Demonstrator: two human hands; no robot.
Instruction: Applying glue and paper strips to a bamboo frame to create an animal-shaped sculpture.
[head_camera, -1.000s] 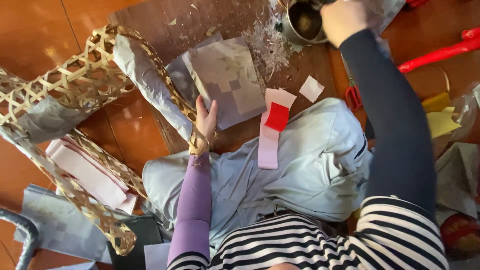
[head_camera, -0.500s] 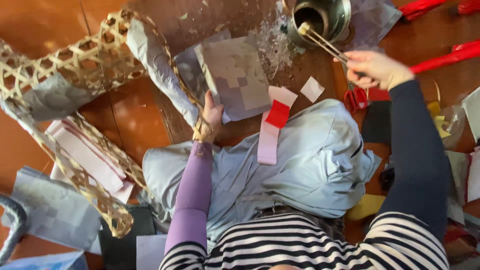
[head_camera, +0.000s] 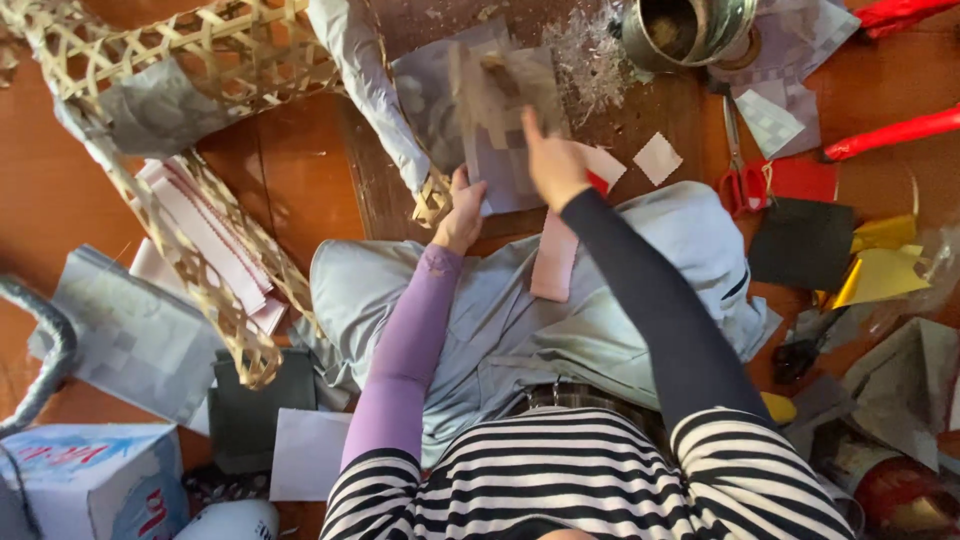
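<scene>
Two bare hands meet at the middle of the head view, both at a grey checked sheet of paper (head_camera: 500, 150) lying on a dark wooden board (head_camera: 620, 130). At about eleven o'clock from the picture's centre, the left hand (head_camera: 462, 212), in a lilac sleeve, pinches the sheet's lower left edge where it touches the end of a woven bamboo lattice frame (head_camera: 190, 60). Just right of it, the right hand (head_camera: 548, 160), in a dark sleeve, presses down on the sheet; motion blur hides its fingers, so I cannot tell whether it grips anything. Near one o'clock stands a round metal pot (head_camera: 690, 28) above small white paper squares (head_camera: 658, 158). At three o'clock lie red-handled scissors (head_camera: 745, 180), beside black and yellow paper pieces (head_camera: 880, 275). A pink paper strip (head_camera: 555, 258) rests on the lap.
</scene>
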